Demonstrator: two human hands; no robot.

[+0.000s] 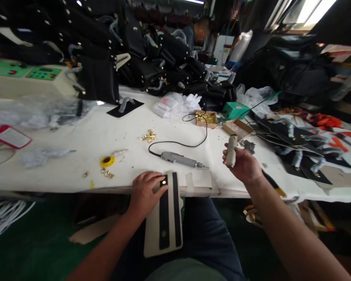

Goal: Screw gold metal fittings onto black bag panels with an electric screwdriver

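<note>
My left hand (148,191) grips the upper end of a beige panel (152,234), with its fingers over the top face and near a brass stud. Two black strips run along the panel, which lies partly over the table edge and partly over my lap. My right hand (244,162) is raised over the table's right side, its fingers wrapped round a short, stubby cylinder (231,151) in beige that looks tape-wrapped. On the table ahead, between the hands, lies a grey corded electric screwdriver (181,159).
Small gold hardware (149,136) lies mid-table, with a yellow tape roll (107,161) to the left. Behind are a box of brass pieces (206,118) and a green box (235,111). Black bags (98,74) crowd the back; black panels (304,164) lie right. People stand beyond.
</note>
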